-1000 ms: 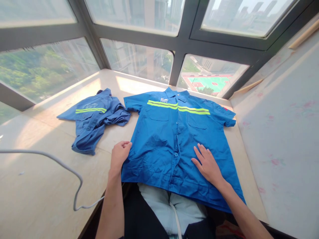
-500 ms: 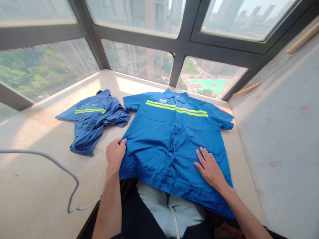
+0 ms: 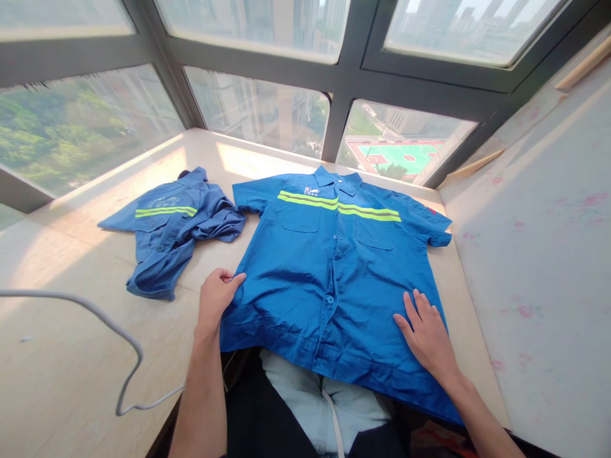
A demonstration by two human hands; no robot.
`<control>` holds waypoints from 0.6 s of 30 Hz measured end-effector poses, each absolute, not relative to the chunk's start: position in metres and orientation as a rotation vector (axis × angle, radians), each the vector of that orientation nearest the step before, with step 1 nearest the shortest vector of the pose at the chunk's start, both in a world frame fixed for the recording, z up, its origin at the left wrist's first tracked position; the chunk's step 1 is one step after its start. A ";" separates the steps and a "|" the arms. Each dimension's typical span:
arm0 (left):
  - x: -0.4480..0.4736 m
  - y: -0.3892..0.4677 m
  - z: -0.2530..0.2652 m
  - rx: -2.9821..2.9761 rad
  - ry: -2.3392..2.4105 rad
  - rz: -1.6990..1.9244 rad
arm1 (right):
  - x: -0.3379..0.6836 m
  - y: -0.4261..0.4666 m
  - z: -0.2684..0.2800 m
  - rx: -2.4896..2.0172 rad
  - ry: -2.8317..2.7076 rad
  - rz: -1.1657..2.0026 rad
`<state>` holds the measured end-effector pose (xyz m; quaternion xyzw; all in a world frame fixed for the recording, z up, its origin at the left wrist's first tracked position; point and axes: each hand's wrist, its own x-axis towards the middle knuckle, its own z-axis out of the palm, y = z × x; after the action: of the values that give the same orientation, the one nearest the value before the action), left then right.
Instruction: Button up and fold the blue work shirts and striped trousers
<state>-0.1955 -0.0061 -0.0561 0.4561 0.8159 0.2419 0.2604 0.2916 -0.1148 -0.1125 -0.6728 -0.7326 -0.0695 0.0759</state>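
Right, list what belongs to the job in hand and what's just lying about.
In hand:
- bright-blue, short-sleeved cloth shirt with yellow-green bands, spread out
- left hand, at its side edge
- right hand, flat on its front

Apparently just lying about:
- duller-blue, crumpled cloth shirt
- grey, curving cable
- tiny whitish speck, unidentifiable

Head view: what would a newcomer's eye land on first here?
Probably the bright blue shirt spread front up in the middle, with a yellow-green striped band across its chest. The left hand is at its left edge and the right hand lies open on its lower right. Next might come the crumpled second blue shirt on the ledge to the left.
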 end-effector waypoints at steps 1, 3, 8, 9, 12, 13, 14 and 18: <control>-0.196 -0.007 -0.055 1.233 2.162 0.658 | 0.296 -0.116 -0.113 -2.002 -2.201 -0.199; -0.196 -0.009 -0.051 1.255 2.067 0.620 | 0.302 -0.116 -0.114 -1.970 -2.202 -0.179; -0.190 -0.024 -0.033 1.220 1.923 0.525 | 0.289 -0.117 -0.100 -1.859 -2.117 -0.138; -0.189 -0.028 -0.031 1.161 1.909 0.526 | 0.281 -0.118 -0.093 -1.812 -2.093 -0.114; -0.189 -0.040 -0.028 1.086 1.874 0.538 | 0.255 -0.123 -0.073 -1.618 -2.092 0.040; -0.190 -0.044 -0.028 1.111 1.869 0.534 | 0.246 -0.125 -0.068 -1.554 -2.122 0.109; -0.191 -0.047 -0.029 1.146 1.867 0.527 | 0.239 -0.125 -0.064 -1.501 -2.157 0.174; -0.195 -0.055 -0.030 1.231 1.845 0.497 | 0.222 -0.119 -0.063 -1.409 -2.251 0.263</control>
<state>-0.1950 -0.0551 -0.0296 0.4914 0.7365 0.1982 0.4206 0.2216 -0.1190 -0.0634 -0.5133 -0.8200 0.0959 0.2342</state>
